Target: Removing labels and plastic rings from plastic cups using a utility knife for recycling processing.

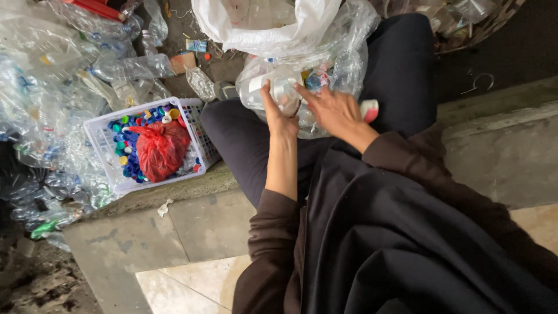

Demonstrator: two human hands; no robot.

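Note:
A clear plastic bottle (pixel 273 87) lies on my lap at the mouth of a clear plastic bag (pixel 349 52) stuffed with more bottles. My left hand (pixel 278 116) grips the bottle from below, thumb up along its side. My right hand (pixel 332 109) is blurred. Its fingers are spread and reach across onto the bottle's right end. A small white and red piece (pixel 369 109) shows just behind the right hand; I cannot tell whether the hand holds it.
A white plastic basket (pixel 99 125) at my left holds several coloured bottle caps and a knotted red bag (pixel 160 148). Crushed clear bottles (pixel 52 75) are piled further left. A white sack (pixel 261 23) hangs above the lap. I sit on a concrete step (pixel 500 151).

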